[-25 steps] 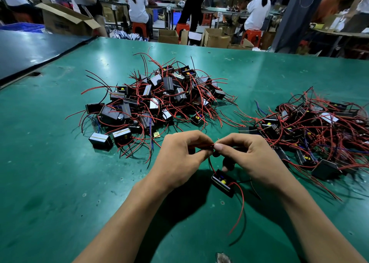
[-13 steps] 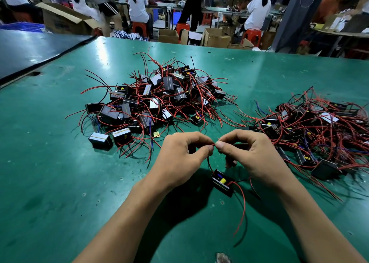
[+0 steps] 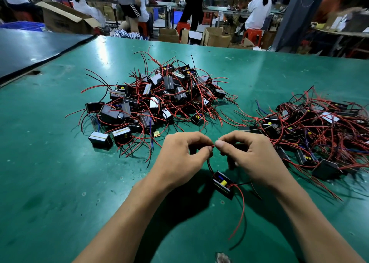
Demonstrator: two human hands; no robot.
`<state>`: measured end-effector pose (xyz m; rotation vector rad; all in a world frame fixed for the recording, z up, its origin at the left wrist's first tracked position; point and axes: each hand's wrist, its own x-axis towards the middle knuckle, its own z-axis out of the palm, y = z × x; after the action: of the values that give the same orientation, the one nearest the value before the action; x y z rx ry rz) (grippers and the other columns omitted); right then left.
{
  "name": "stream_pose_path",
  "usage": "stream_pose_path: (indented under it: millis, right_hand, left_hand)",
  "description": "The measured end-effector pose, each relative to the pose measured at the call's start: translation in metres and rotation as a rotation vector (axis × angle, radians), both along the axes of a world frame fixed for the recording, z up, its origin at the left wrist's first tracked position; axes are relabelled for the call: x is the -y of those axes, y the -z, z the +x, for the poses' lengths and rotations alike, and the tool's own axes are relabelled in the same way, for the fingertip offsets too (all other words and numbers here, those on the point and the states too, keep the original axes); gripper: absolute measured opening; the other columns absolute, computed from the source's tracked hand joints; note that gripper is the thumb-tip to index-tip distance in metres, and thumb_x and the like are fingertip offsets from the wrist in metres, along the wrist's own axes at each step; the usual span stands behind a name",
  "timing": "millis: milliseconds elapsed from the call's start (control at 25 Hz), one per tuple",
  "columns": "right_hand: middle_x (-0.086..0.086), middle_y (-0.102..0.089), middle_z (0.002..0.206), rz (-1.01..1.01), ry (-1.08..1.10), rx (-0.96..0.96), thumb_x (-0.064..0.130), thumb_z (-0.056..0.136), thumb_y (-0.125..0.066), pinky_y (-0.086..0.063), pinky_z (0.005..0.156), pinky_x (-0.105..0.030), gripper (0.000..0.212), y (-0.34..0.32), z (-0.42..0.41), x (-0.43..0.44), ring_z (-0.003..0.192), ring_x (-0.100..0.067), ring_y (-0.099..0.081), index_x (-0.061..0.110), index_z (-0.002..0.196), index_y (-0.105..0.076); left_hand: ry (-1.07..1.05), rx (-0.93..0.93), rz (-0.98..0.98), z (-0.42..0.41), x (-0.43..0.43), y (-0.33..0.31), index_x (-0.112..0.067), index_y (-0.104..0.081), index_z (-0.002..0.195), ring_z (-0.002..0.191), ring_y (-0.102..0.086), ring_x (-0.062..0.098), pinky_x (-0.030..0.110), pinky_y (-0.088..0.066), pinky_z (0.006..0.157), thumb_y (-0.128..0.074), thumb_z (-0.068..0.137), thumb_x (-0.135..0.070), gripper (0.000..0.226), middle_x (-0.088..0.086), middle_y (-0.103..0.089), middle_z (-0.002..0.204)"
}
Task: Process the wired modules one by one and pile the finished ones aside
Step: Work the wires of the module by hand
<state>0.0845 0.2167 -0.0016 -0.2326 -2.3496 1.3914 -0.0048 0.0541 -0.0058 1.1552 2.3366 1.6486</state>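
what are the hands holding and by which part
The left hand and right hand pinch the wire tips of one black module; its body is not gripped.

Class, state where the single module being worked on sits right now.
In the head view the module is low centre, just below and between the left hand and right hand, which pinch its red wire.

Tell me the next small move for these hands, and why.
Probably twist the wire ends together: the left hand and right hand each pinch them, tip to tip, above the module, which lies apart from the centre pile and the right pile.
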Motion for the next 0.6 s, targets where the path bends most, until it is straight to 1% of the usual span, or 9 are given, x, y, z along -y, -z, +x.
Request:
stream_pose_path:
  millis: [40, 200, 280, 320, 360, 400, 480, 560, 600]
  right_hand:
    - [0.001, -0.063, 0.061, -0.074, -0.005, 0.033, 0.025, 0.089, -0.073, -0.042, 0.048, -0.021, 0.011, 0.0001, -0.0009, -0.0004, 0.047, -0.015, -0.056, 0.020, 0.079, -0.074]
    - [0.002, -0.049, 0.057, -0.547, -0.054, 0.198, 0.020, 0.088, -0.071, -0.030, 0.040, -0.018, 0.017, -0.0004, -0.0056, 0.0008, 0.042, -0.012, -0.037, 0.008, 0.075, -0.068]
    - [0.000, -0.048, 0.059, -0.659, -0.051, 0.240, 0.019, 0.086, -0.072, -0.028, 0.038, -0.016, 0.018, -0.0014, -0.0063, 0.0022, 0.041, -0.009, -0.034, 0.005, 0.079, -0.064]
    - [0.001, -0.049, 0.058, -0.659, -0.050, 0.235, 0.021, 0.085, -0.073, -0.029, 0.038, -0.015, 0.020, -0.0012, -0.0060, 0.0025, 0.040, -0.009, -0.036, 0.005, 0.077, -0.063]
    - [0.001, -0.052, 0.058, -0.606, -0.043, 0.207, 0.023, 0.084, -0.075, -0.032, 0.039, -0.016, 0.021, -0.0005, -0.0051, 0.0028, 0.040, -0.010, -0.039, 0.006, 0.075, -0.065]
    - [0.001, -0.057, 0.061, -0.491, -0.024, 0.159, 0.024, 0.084, -0.077, -0.037, 0.041, -0.018, 0.018, -0.0001, -0.0039, 0.0035, 0.041, -0.012, -0.045, 0.009, 0.077, -0.069]
    - [0.002, -0.069, 0.075, -0.225, 0.034, 0.037, 0.020, 0.084, -0.080, -0.047, 0.046, -0.024, 0.010, 0.0006, -0.0013, 0.0052, 0.046, -0.018, -0.056, 0.019, 0.092, -0.074]
    - [0.004, -0.071, 0.087, -0.029, 0.043, -0.078, 0.015, 0.083, -0.080, -0.051, 0.049, -0.025, 0.025, 0.0052, -0.0004, 0.0037, 0.049, -0.016, -0.060, 0.027, 0.104, -0.074]
    - [0.005, -0.071, 0.089, 0.068, 0.031, -0.133, 0.013, 0.083, -0.080, -0.049, 0.050, -0.022, 0.025, 0.0062, -0.0007, 0.0028, 0.050, -0.011, -0.060, 0.025, 0.105, -0.074]
  left_hand:
    - [0.005, -0.018, 0.002, 0.0006, 0.0008, -0.0003, -0.014, -0.077, 0.087, 0.067, -0.065, 0.023, 0.035, -0.052, 0.066, -0.070, 0.086, -0.010, 0.008, -0.006, -0.073, 0.074]
    - [0.022, -0.080, 0.003, 0.0035, 0.0015, -0.0016, -0.014, -0.076, 0.089, 0.066, -0.064, 0.017, 0.033, -0.052, 0.067, -0.071, 0.087, -0.011, 0.006, -0.010, -0.071, 0.075]
    - [0.026, -0.069, 0.009, 0.0037, 0.0011, -0.0012, -0.014, -0.076, 0.088, 0.064, -0.062, 0.018, 0.033, -0.051, 0.065, -0.072, 0.087, -0.012, 0.005, -0.009, -0.070, 0.072]
    - [0.020, -0.059, 0.004, 0.0032, 0.0008, -0.0007, -0.014, -0.076, 0.087, 0.064, -0.061, 0.020, 0.034, -0.051, 0.065, -0.072, 0.087, -0.012, 0.004, -0.007, -0.070, 0.071]
    - [0.008, -0.049, -0.003, 0.0025, 0.0007, -0.0001, -0.014, -0.075, 0.087, 0.064, -0.061, 0.022, 0.036, -0.051, 0.065, -0.071, 0.087, -0.013, 0.004, -0.004, -0.070, 0.071]
    - [-0.009, -0.038, -0.009, 0.0016, 0.0005, 0.0003, -0.015, -0.075, 0.087, 0.064, -0.062, 0.022, 0.036, -0.051, 0.066, -0.071, 0.088, -0.014, 0.004, -0.003, -0.071, 0.071]
    - [-0.044, -0.002, -0.014, -0.0005, 0.0009, 0.0004, -0.015, -0.075, 0.087, 0.068, -0.066, 0.018, 0.035, -0.053, 0.069, -0.070, 0.088, -0.015, 0.005, -0.004, -0.072, 0.073]
    - [-0.054, 0.038, -0.009, -0.0032, 0.0018, 0.0000, -0.014, -0.075, 0.088, 0.071, -0.069, 0.012, 0.029, -0.055, 0.073, -0.070, 0.089, -0.015, 0.006, -0.005, -0.074, 0.074]
    - [-0.045, 0.056, -0.008, -0.0039, 0.0022, -0.0002, -0.014, -0.075, 0.088, 0.072, -0.069, 0.008, 0.025, -0.055, 0.073, -0.070, 0.089, -0.015, 0.006, -0.005, -0.074, 0.074]
